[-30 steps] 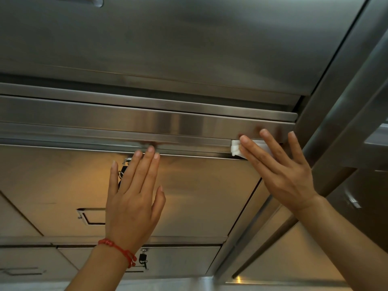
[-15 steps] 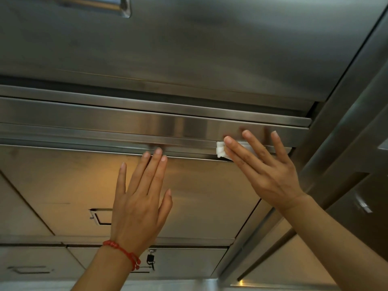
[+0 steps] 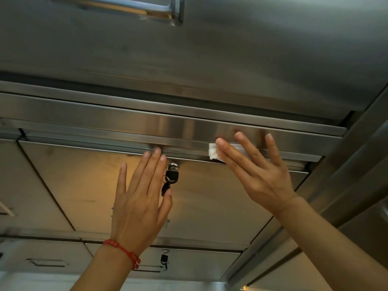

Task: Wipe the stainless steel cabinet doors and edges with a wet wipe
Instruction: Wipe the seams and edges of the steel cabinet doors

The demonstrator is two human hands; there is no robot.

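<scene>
Wet wipe [image 3: 214,151] is sliding left along the cabinet edge [image 3: 126,131] under my right hand [image 3: 258,175], fingers spread flat on it; my left hand [image 3: 140,198] is bracing open-palmed on the door [image 3: 84,185], so I'm still covering the edge.

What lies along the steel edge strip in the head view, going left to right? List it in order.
Left hand with red string bracelet → black key in the door lock → white wet wipe → right hand.
</scene>
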